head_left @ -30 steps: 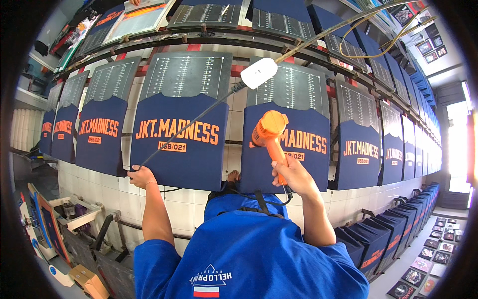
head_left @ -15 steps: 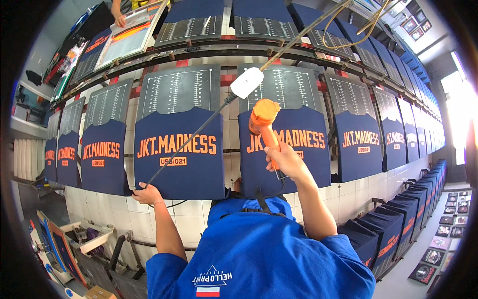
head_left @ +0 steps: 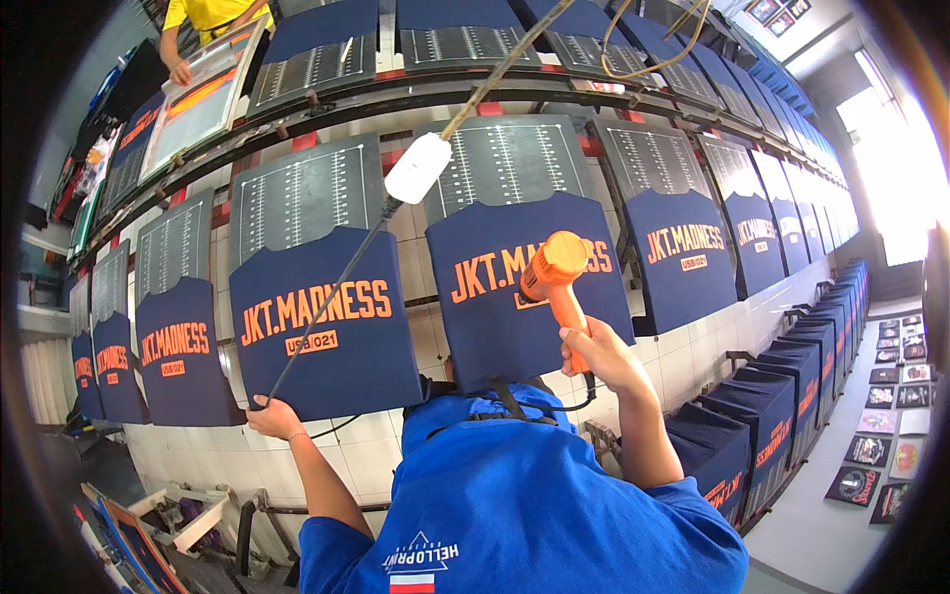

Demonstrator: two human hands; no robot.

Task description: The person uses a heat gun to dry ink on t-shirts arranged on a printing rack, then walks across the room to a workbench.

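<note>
In my right hand point(head_left: 602, 356) is the handle of an orange hot-air gun point(head_left: 564, 267), fingers wrapped round it. Its round head hangs over the orange print of a navy T-shirt point(head_left: 515, 346) stretched on a dark board, hiding part of the lettering. Whether the nozzle touches the cloth I cannot tell. My left hand point(head_left: 275, 419) is closed on a black cord point(head_left: 327, 305) at the lower left corner of the neighbouring navy shirt point(head_left: 332, 371). That cord slants up to a white plug connector point(head_left: 418, 168) hanging from an overhead cable.
Rows of ruled boards point(head_left: 307, 193) with navy shirts run left and right on metal rails point(head_left: 336, 102). Behind them, another person's hand point(head_left: 180, 72) rests at a printing screen point(head_left: 203, 94). More shirts point(head_left: 782, 386) stand lower right; a wooden frame point(head_left: 203, 525) lies lower left.
The hot-air gun has moved right across the shirt's print, from its left part to its right. My left hand keeps hold of the cord. The whole view has tilted and shifted.
</note>
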